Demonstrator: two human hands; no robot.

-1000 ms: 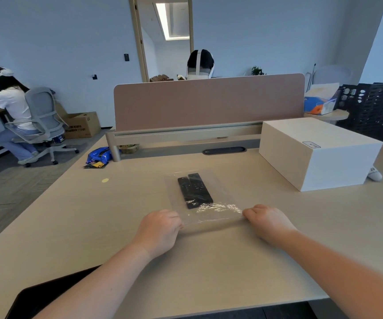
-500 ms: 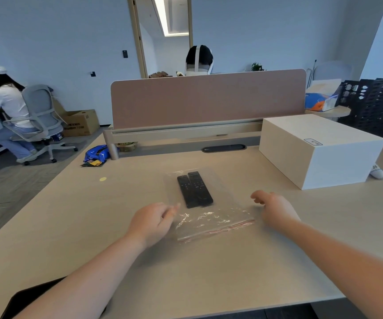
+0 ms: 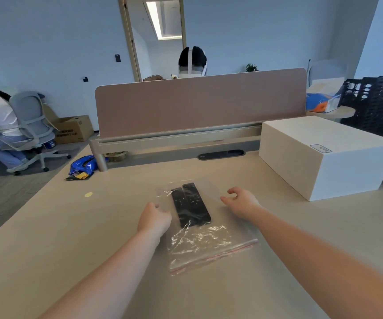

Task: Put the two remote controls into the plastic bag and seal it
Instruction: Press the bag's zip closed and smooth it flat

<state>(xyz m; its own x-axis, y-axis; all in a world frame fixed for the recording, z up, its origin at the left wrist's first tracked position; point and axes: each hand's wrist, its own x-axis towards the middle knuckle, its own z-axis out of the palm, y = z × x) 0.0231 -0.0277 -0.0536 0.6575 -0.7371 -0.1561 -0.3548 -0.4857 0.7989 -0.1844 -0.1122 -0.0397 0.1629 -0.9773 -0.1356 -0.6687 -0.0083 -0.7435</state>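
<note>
Two remote controls point(image 3: 191, 204) lie side by side inside the clear plastic bag point(image 3: 205, 240), black and lengthwise, pointing away from me. I see the bag flat on the desk point(image 3: 59, 238), its red-lined zip strip point(image 3: 215, 256) at the near end, running slantwise from near left to farther right. My left hand point(image 3: 154, 218) sits at the left edge of the bag, just beside the left remote; its fingers point(image 3: 164, 214) curl loosely and grip nothing, though I cannot tell whether they touch the film. My right hand point(image 3: 241, 202) is at the right side of the bag, near its far half, fingers point(image 3: 226, 199) spread and released, holding nothing. Both remotes rest between my two hands, apart from either. A white box point(image 3: 324, 155) stands on the desk to the far right, well apart from the bag. A pink divider panel point(image 3: 199, 104) runs across the far edge.
</note>
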